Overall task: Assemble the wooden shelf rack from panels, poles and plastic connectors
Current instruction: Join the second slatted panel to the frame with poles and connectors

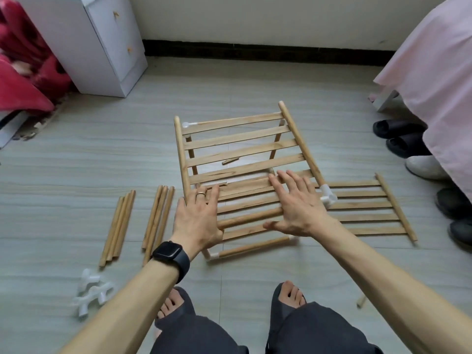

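Grey floor; rack side poles point away, slats run crosswise

Soft, even light of moderate brightness; its source is unseen. Faint shadows lie close beneath the pale slatted wooden panel beyond the hands. A dull sheen marks the grey wood-grain floor between its slats. Motion blur softens the left hand, the right hand and the white plastic connectors below-left of them. Wide-angle distortion bows the dark skirting strip far beyond.
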Demonstrator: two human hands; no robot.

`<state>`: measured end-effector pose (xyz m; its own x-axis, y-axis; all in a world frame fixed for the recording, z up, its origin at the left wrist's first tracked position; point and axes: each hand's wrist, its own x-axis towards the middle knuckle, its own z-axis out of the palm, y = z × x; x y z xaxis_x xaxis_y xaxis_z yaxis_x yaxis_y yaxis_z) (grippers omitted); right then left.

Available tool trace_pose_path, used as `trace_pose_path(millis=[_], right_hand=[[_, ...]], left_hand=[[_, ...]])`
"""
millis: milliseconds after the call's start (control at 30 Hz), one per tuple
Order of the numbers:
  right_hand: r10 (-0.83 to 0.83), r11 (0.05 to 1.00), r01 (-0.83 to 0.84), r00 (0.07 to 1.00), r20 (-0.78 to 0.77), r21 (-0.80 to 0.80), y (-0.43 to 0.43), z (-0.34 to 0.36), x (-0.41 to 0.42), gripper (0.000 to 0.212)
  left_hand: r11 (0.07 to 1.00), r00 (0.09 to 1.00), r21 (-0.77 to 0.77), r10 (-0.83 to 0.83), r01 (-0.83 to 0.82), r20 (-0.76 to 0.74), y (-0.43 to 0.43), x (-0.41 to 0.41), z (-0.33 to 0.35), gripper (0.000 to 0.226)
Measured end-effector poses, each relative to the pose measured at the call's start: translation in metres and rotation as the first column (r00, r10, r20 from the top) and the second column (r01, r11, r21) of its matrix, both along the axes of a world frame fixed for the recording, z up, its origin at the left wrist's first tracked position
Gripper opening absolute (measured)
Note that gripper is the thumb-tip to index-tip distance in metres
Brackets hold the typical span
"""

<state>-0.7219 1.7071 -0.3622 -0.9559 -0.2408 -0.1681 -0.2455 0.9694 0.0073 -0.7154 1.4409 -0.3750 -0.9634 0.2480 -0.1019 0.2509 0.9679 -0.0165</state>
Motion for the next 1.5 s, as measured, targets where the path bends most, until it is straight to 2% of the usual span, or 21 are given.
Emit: trace_pose_path(millis=[167, 267, 433, 500, 633, 700, 833, 1033, 1167, 1367, 1500], right_hand=[[-0.066, 0.995, 0.066, 0.998, -0.007, 0.078, 0.018, 0.006, -0.018, 0.115], [-0.024, 0.990, 0.036, 0.996, -0.086, 0.137, 0.015, 0.006, -0.010, 0.102], [-0.001, 0.996, 0.024, 0.964, -0.266, 0.084, 0.013, -0.009, 0.012, 0.074], [0.012, 0.995, 0.012, 0.972, -0.234, 0.097, 0.017, -0.008, 0.012, 0.079], [-0.033, 0.988, 0.039, 0.999, -0.043, 0.148, 0.043, 0.001, 0.004, 0.099], [-0.065, 0.987, 0.064, 0.998, -0.001, 0.150, 0.051, 0.005, 0.003, 0.095], [-0.058, 0.994, 0.065, 0.995, -0.085, 0.091, 0.045, 0.004, 0.011, 0.072], [-0.098, 0.995, 0.099, 0.951, -0.293, -0.010, 0.041, -0.006, 0.026, 0.052], [-0.117, 0.991, 0.129, 0.955, -0.273, 0.026, 0.038, -0.002, 0.023, 0.053], [-0.129, 0.981, 0.148, 0.980, -0.149, 0.125, 0.036, 0.003, 0.011, 0.061], [-0.156, 0.974, 0.183, 0.970, -0.188, 0.136, 0.035, 0.000, 0.011, 0.061]], left_hand=[[0.999, 0.997, 0.026, -0.027, 0.028, -0.068, -0.004, 0.000, -0.002, 0.098], [0.998, 0.990, 0.004, -0.065, 0.066, -0.123, -0.007, 0.001, -0.002, 0.092], [0.986, 0.956, -0.008, -0.161, 0.164, -0.244, -0.019, 0.008, -0.002, 0.067], [0.987, 0.964, 0.008, -0.158, 0.164, -0.215, -0.019, 0.007, -0.001, 0.066], [0.994, 0.982, 0.026, -0.105, 0.111, -0.154, -0.018, 0.003, 0.001, 0.064], [0.995, 0.988, 0.030, -0.095, 0.099, -0.118, -0.016, 0.001, 0.002, 0.064], [0.995, 0.989, -0.007, -0.100, 0.100, -0.108, -0.016, 0.001, 0.002, 0.059], [0.989, 0.980, -0.046, -0.145, 0.140, -0.135, -0.017, -0.002, 0.003, 0.044], [0.986, 0.972, -0.046, -0.169, 0.163, -0.166, -0.019, -0.008, 0.001, 0.040], [0.984, 0.983, -0.103, -0.156, 0.146, -0.096, -0.017, -0.023, 0.004, 0.041], [0.984, 0.985, -0.102, -0.152, 0.143, -0.086, -0.017, -0.026, 0.004, 0.042]])
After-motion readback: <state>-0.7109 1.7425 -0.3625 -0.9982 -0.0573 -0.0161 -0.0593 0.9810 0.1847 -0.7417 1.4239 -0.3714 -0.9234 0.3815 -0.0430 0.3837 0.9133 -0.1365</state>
